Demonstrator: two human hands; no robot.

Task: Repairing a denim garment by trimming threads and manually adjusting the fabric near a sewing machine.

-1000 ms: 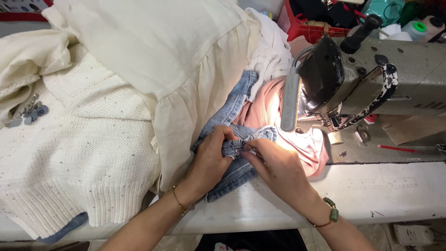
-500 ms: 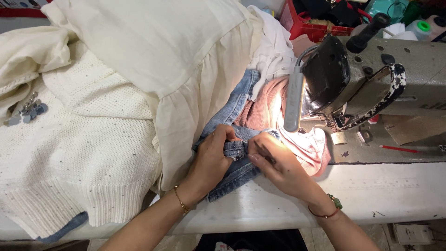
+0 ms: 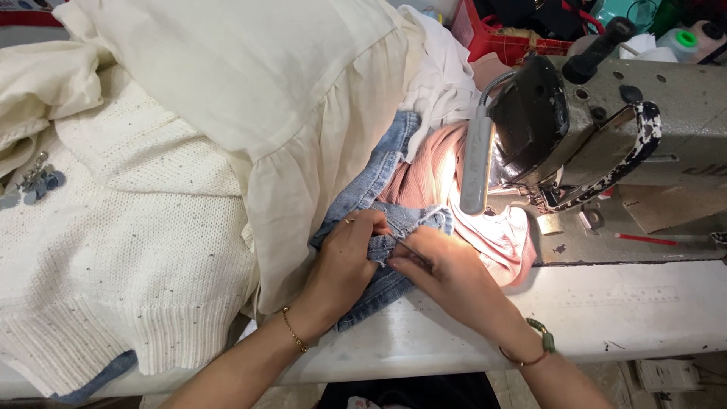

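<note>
Left hand: left hand [image 3: 347,254] lies curled on the denim garment [image 3: 379,198], fingers pinching a fold.
Right hand: right hand [image 3: 447,271] pinches a thin tool at the same fold.
Denim: on the white table [image 3: 628,307], beside pink fabric [image 3: 492,227].
Beyond: sewing machine [image 3: 606,129]; cream knit sweater [image 3: 129,250].

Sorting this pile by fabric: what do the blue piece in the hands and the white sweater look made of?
The blue piece looks like denim: faded, woven, with thick stitched seams. The white sweater looks knitted, likely wool or acrylic: ribbed hem, tiny dark flecks.
</note>
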